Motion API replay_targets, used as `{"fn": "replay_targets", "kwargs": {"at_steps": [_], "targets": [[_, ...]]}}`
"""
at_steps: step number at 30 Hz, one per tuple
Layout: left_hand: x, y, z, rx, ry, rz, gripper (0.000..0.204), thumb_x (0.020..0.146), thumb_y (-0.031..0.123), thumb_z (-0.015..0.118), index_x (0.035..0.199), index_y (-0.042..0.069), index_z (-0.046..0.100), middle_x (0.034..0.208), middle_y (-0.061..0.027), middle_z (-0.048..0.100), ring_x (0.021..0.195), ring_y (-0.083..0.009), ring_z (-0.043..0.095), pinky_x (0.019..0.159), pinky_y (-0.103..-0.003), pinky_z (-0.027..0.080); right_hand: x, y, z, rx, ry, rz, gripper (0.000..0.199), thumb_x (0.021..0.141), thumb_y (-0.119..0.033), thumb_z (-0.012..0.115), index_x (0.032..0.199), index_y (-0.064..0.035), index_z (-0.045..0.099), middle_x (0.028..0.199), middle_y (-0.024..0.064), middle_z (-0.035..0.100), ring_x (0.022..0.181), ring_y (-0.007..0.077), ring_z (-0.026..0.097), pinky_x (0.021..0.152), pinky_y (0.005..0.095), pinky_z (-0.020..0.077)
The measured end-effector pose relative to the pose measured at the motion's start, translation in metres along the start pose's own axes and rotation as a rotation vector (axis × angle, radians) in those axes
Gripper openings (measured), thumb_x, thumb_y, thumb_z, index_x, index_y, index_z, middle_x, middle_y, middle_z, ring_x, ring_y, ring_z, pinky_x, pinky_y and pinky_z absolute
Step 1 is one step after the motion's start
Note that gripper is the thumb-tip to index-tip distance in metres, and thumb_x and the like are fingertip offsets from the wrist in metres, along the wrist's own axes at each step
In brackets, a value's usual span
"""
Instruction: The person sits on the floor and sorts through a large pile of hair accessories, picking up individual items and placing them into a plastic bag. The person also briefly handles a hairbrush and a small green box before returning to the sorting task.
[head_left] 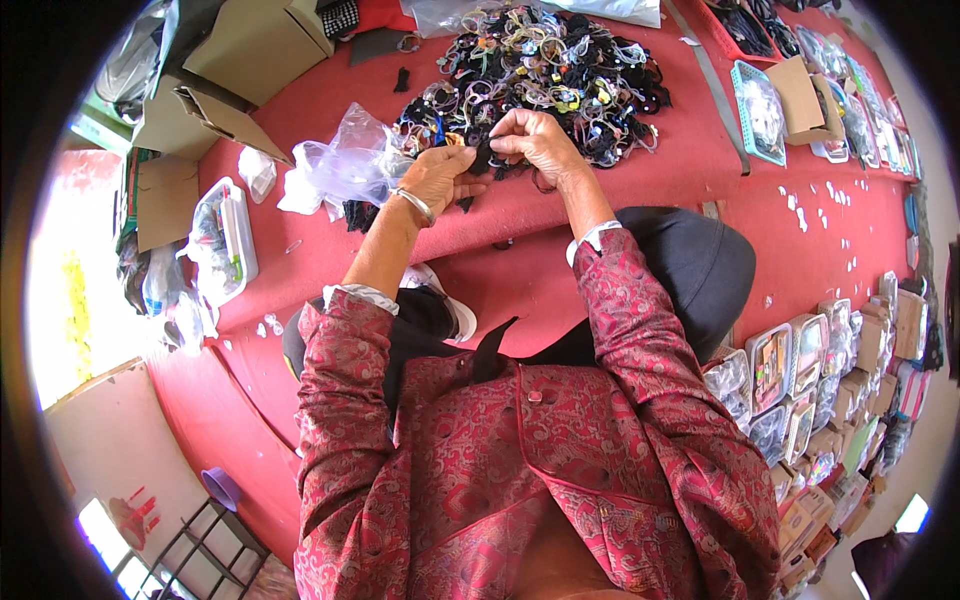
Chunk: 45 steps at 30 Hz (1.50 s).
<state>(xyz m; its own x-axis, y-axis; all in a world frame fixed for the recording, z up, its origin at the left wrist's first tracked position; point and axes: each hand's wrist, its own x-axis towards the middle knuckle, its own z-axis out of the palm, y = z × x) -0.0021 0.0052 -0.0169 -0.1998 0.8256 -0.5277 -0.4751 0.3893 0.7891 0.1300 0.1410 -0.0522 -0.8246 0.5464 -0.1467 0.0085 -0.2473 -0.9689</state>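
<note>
In front of me lies a big heap of hair ties (pixel 560 80), black and pale bands mixed with small colourful trinkets. At its near edge my left hand (pixel 438 182), with a silver bangle on the wrist, has its fingers closed on one side of a small black hair tie (pixel 482 156). My right hand (pixel 543 147) pinches the other side between thumb and fingertips. The fingers partly hide the tie's shape. A clear plastic bag (pixel 345 160) lies just left of my left hand, with black bands beside it.
Red cloth (pixel 800 235) covers the surface, with white scraps at right. A white tray (pixel 240 240) of packed goods and cardboard boxes (pixel 255 50) stand at left. A turquoise basket (pixel 758 110) is at far right; filled containers (pixel 770 365) line the right side.
</note>
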Motion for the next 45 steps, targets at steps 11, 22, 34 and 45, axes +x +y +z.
{"fn": "replay_targets", "kwargs": {"at_steps": [11, 22, 34, 45], "targets": [[0.013, -0.005, -0.012, -0.044, -0.034, 0.053, 0.026, 0.086, 0.018, 0.056, 0.105, 0.0, 0.052, 0.08, -0.0014, 0.055, 0.07, -0.0105, 0.055, 0.063, -0.025, 0.049, -0.008, -0.025, 0.008, 0.026, -0.063, 0.0, 0.024, 0.075, -0.021, 0.067, 0.094, -0.0077, 0.062, 0.062, -0.0043, 0.052, 0.053, 0.0034, 0.045, 0.046, 0.0176, 0.0341], [0.013, -0.016, 0.006, 0.572, 0.031, 0.1, 0.027, 0.089, 0.026, 0.044, 0.089, 0.003, 0.058, 0.066, -0.0013, 0.056, 0.053, -0.0083, 0.051, 0.048, -0.022, 0.044, -0.002, -0.02, 0.017, -0.029, -0.022, 0.093, 0.016, 0.076, -0.022, 0.064, 0.084, -0.0074, 0.059, 0.063, -0.0061, 0.049, 0.046, 0.0011, 0.037, 0.04, 0.0161, 0.0238], [-0.067, 0.007, -0.065, 1.173, -0.077, 0.267, 0.025, 0.087, 0.025, 0.046, 0.078, 0.003, 0.052, 0.06, -0.0034, 0.049, 0.049, -0.0107, 0.049, 0.043, -0.025, 0.042, 0.009, 0.009, 0.038, 0.017, -0.004, 0.184, 0.031, 0.083, -0.037, 0.056, 0.073, -0.0073, 0.057, 0.059, -0.0025, 0.053, 0.047, 0.0029, 0.045, 0.04, 0.0157, 0.0322], [-0.089, -0.004, -0.246, 1.46, 0.812, -0.294, 0.033, 0.075, 0.032, 0.055, 0.081, 0.002, 0.065, 0.068, -0.0112, 0.062, 0.062, -0.0228, 0.061, 0.061, -0.035, 0.047, 0.009, 0.016, 0.043, -0.167, 0.116, 0.191, 0.019, 0.078, -0.02, 0.057, 0.077, -0.0021, 0.06, 0.06, 0.0026, 0.056, 0.046, 0.0083, 0.049, 0.04, 0.0213, 0.0371]]}}
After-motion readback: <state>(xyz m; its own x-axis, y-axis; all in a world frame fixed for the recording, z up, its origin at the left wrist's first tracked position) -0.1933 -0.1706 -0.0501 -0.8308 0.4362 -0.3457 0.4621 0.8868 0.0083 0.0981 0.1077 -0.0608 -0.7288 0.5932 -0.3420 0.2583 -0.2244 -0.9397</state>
